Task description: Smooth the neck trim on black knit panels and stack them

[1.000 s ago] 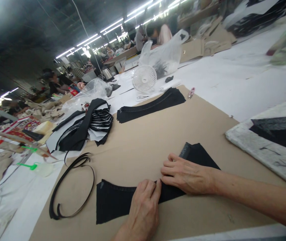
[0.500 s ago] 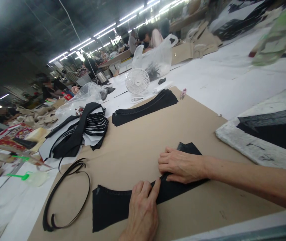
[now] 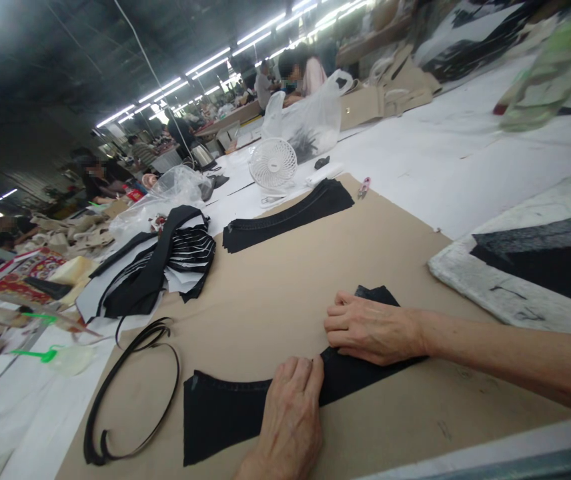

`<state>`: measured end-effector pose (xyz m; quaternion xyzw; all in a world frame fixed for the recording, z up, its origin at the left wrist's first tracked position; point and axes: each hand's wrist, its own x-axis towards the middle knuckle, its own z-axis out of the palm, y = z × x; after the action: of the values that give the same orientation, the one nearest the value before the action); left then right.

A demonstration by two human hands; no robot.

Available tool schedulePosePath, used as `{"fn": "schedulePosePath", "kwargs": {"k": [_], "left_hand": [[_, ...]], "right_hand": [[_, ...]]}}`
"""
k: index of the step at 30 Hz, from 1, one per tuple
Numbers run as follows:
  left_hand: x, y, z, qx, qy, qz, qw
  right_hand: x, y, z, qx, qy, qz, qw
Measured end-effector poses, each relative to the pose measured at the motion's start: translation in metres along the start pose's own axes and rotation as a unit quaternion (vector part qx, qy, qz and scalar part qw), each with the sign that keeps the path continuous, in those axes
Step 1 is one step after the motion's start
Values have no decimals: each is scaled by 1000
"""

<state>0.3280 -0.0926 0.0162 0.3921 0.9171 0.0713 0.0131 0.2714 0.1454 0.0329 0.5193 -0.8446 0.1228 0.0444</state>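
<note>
A long, curved black fabric piece (image 3: 228, 420) lies on the brown sheet in front of me, a stitched-looking line along its upper edge. My left hand (image 3: 293, 410) bears down on its middle, fingers close together and bent at the upper edge. Farther right, my right hand (image 3: 373, 328) has its fingers curled in a pinch at the same edge, with the fingertips partly hidden. Past that hand the fabric's right end shows a greyish corner. A stack of similar black pieces (image 3: 290, 215) rests at the sheet's far side.
Coiled black strips (image 3: 98, 407) lie at the left, below a heap of black and white cut pieces (image 3: 153, 273). Small pink-handled snippers (image 3: 364, 187) and a white fan (image 3: 273, 165) are farther back. A pale slab (image 3: 510, 287) bearing black fabric sits at right.
Both hands have shifted slightly right along the fabric's upper edge. My left thumb and fingers have drawn closer together. The fabric stays nearly in place.
</note>
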Motion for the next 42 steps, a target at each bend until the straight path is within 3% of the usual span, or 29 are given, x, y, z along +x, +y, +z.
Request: {"fn": "schedulePosePath", "kwargs": {"k": [9,13,18,28,36,42], "left_hand": [[6,5,4,60,13,4,998],[11,8,7,8,28,7,1000],[20,17,7,-63,18,-47,997],[20,19,23,32,46,-26,998],[27,27,7,-77,44,-73,993],[37,29,4,-100,64,-99,988]], "right_hand": [[-7,4,-3,-8,-3,11,1000],[-10,7,-6,-11,-7,20,1000],[-12,9,-9,-10,-11,31,999],[-15,8,-7,-13,-3,26,1000],[-13,11,-11,28,-1,60,998],[-11,17,-20,51,-31,76,995]]}}
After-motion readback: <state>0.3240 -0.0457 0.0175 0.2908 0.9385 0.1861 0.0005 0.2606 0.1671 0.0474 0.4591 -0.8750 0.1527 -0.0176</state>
